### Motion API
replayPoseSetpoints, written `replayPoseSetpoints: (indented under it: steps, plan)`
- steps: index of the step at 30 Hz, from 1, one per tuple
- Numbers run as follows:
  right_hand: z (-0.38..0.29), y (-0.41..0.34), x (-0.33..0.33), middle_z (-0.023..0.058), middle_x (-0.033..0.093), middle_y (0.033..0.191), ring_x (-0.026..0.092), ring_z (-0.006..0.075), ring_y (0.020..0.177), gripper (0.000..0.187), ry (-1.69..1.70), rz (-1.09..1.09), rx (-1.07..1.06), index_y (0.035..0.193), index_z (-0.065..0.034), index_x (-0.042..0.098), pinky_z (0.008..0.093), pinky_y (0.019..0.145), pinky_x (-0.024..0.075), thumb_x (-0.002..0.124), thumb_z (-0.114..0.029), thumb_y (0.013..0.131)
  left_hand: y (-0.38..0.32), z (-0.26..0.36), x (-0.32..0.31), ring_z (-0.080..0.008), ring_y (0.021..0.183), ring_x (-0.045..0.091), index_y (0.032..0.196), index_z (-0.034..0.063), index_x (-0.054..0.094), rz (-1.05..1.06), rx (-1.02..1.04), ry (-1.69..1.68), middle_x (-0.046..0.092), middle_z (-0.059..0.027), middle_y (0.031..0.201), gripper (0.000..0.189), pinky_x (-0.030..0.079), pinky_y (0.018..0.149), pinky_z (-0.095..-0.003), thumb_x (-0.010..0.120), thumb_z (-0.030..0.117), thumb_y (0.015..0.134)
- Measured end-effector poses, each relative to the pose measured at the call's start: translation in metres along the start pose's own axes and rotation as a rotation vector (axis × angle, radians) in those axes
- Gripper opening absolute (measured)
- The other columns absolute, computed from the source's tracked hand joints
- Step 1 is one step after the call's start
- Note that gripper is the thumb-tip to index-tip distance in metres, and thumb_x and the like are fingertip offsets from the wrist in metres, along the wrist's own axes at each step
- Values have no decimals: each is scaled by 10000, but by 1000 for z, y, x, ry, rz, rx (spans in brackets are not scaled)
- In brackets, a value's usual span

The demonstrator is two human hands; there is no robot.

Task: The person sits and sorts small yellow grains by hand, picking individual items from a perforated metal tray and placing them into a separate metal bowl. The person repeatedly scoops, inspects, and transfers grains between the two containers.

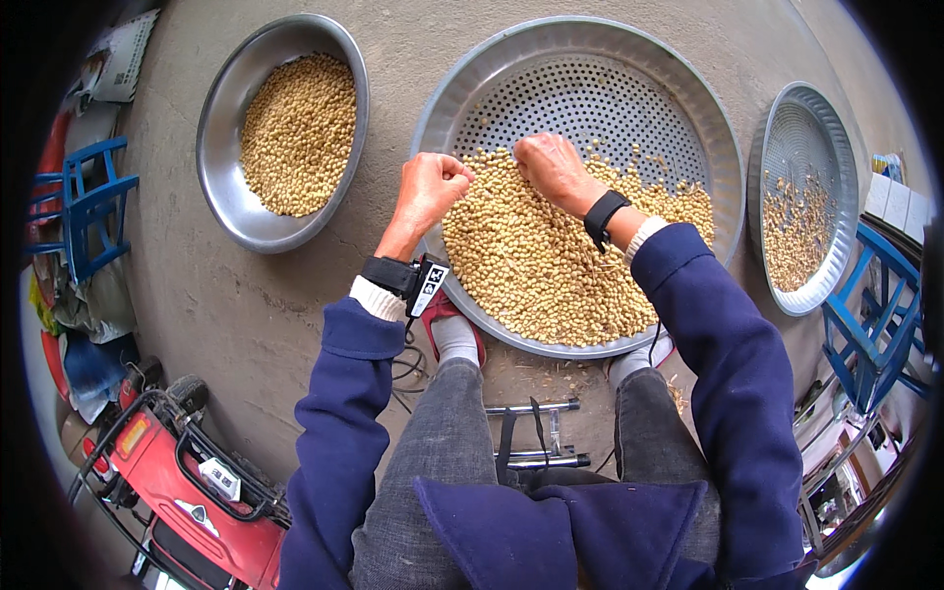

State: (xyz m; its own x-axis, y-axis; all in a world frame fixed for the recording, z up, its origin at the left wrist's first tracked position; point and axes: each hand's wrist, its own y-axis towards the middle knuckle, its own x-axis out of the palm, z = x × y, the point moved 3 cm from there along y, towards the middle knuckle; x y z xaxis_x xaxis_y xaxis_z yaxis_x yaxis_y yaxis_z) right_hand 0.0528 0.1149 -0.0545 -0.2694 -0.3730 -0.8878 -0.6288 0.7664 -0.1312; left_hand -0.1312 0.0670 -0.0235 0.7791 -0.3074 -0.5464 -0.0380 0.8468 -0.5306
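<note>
A large round perforated metal sieve [582, 96] lies on the floor between my feet. Dried soybeans [546, 265], with bits of straw among them, cover its near half. My left hand [435, 184] is above the sieve's left rim, at the edge of the beans, with thumb and fingertips pinched together; whether something small is between them cannot be made out. My right hand [549, 166] is curled, knuckles up, over the far edge of the bean heap near the sieve's middle. Its fingertips are hidden beneath it, so what they hold cannot be seen.
A metal basin [221, 140] of soybeans stands at the far left. To the right lies a smaller sieve [844, 184] with beans and chaff. Blue stools [88, 210] are at both sides, and a red three-wheeled vehicle [184, 494] is at the lower left. A cable [409, 369] lies by my left foot.
</note>
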Motion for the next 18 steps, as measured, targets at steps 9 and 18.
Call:
replayPoseSetpoints:
  steps: [9,18]
  plan:
    - [23,-10,-15,105,661,715,644,197,616,103,514,-27,216,783,-45,664,328,599,520,672,-87,689,3,-2,7,-142,701,687,874,37,741,46,70,123,717,-98,771,193,537,685,-272,601,33,742]
    - [58,-83,-27,28,662,909,642,97,798,205,1873,-263,855,1037,-9,630,220,739,561,680,-110,866,6,-12,30,-138,759,683,948,-37,707,-114,-60,-193,712,-114,852,245,548,706,-255,509,-25,804]
